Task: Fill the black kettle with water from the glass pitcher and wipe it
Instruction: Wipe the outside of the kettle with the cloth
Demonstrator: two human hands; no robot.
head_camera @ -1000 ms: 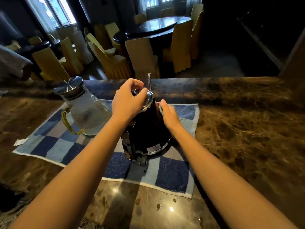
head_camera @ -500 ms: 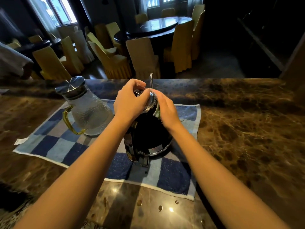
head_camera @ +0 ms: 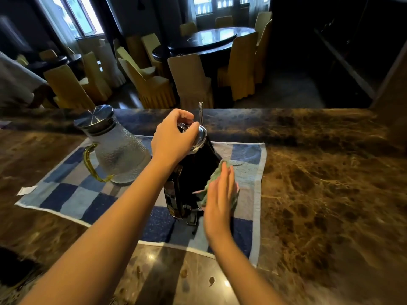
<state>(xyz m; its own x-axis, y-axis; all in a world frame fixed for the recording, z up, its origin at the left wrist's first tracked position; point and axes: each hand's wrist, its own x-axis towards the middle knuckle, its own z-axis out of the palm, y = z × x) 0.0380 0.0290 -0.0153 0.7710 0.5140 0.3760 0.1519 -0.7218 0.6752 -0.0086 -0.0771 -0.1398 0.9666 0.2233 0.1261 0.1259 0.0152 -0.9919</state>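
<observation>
- The black kettle point(head_camera: 193, 172) stands on a blue-and-grey checked towel point(head_camera: 72, 194) spread over a brown marble counter point(head_camera: 330, 183), near the towel's middle and a little toward its right half.
- The kettle looks tipped slightly to the left, its shiny metal lid point(head_camera: 200, 137) on top and a thin curved spout point(head_camera: 200, 113) rising behind it.
- The left hand point(head_camera: 174, 142) sits on top of the kettle, fingers curled down around the lid and its knob, gripping it from above.
- The right hand point(head_camera: 220, 194) is flat against the kettle's right flank, fingers stretched out and close together, pressing a pale green cloth point(head_camera: 214, 179) onto the black wall; the cloth's edges peep out above and below the palm.
- Whether the thumb of the right hand pinches the cloth I cannot tell; it is hidden behind the hand.
- The glass pitcher point(head_camera: 119, 155) stands on the towel just left of the kettle, apart from it, with a steel lid point(head_camera: 94, 118) closed on top and an amber handle point(head_camera: 92, 166) facing left.
- A small white tag point(head_camera: 26, 190) lies at the towel's left edge.
- A few drops of liquid point(head_camera: 211, 280) sit on the counter in front of the towel.
- Beyond the counter, chairs in yellowish covers point(head_camera: 189, 80) ring a dark round dining table point(head_camera: 211, 38).
</observation>
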